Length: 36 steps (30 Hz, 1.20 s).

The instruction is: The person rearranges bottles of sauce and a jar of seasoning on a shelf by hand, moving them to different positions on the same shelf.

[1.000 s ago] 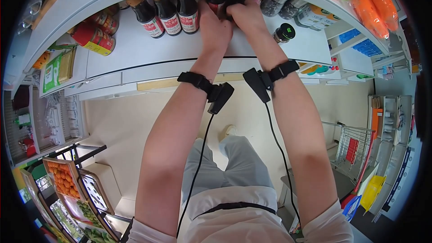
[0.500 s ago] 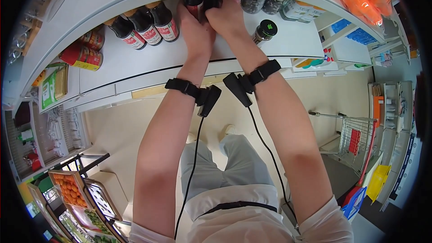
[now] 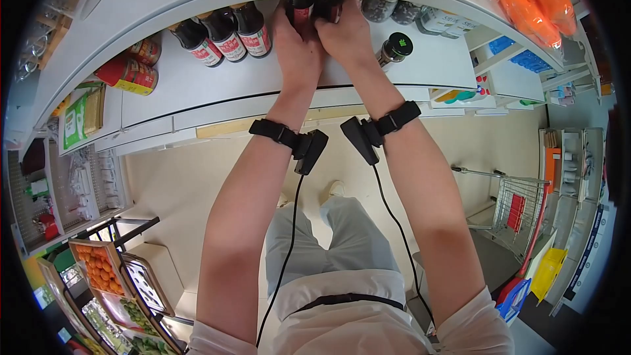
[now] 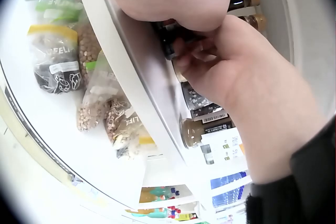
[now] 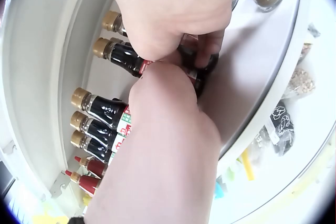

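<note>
A: "A white shelf (image 3: 223, 82) is stretching ahead in the head view; your left hand (image 3: 297, 49) and right hand (image 3: 347, 38) are working at dark bottles (image 3: 302, 10). You're seemingly adjusting them; the next move is calling for steady handling."

B: "In the left wrist view, a bag (image 4: 56, 58) is showing 'FEELI'. I can't tell your left fingers' state."

A: "In the right wrist view, your right fingers are curling round a dark bottle."

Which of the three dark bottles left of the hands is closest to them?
The rightmost bottle in the head view: a narrow gap separates it from the left hand, while the middle bottle and the leftmost bottle stand farther out.
</note>
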Each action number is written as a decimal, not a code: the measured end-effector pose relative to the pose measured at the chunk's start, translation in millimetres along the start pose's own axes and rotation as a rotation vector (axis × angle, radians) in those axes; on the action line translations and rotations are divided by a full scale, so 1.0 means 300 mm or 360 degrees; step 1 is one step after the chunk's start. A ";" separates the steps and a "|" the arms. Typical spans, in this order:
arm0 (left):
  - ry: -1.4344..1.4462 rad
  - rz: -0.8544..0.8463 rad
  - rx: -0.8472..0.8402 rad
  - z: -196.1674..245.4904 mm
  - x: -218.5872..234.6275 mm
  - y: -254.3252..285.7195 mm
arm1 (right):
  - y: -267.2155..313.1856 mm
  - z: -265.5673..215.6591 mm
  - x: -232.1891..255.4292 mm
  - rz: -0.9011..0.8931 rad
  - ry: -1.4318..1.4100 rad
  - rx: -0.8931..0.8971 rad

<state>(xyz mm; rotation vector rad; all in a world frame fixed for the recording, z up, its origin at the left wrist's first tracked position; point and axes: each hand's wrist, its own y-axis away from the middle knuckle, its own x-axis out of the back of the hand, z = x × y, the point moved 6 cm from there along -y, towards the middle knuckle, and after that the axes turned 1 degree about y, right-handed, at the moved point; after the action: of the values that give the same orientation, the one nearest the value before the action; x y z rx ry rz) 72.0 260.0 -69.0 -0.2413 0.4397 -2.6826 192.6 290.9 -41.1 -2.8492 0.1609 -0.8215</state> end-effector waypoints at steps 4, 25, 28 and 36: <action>0.0043 0.0086 -0.0011 0.009 -0.001 -0.009 | 0.020 -0.011 0.004 0.0032 -0.0024 0.0020; -0.0132 0.0323 -0.0139 0.025 -0.014 -0.033 | 0.034 0.049 0.005 0.0146 -0.0021 -0.0024; -0.0125 0.0308 -0.0146 0.014 -0.014 -0.011 | 0.023 0.050 0.011 0.0226 0.0053 0.0094; 0.0185 0.0200 0.0132 0.043 -0.004 0.101 | 0.035 0.052 0.017 0.0290 0.0178 0.0105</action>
<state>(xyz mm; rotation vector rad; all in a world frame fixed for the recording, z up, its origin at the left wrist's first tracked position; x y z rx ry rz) 87.1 230.7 -67.4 -0.0322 0.3646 -2.5923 204.6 282.1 -53.6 -2.6795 0.3940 -0.9284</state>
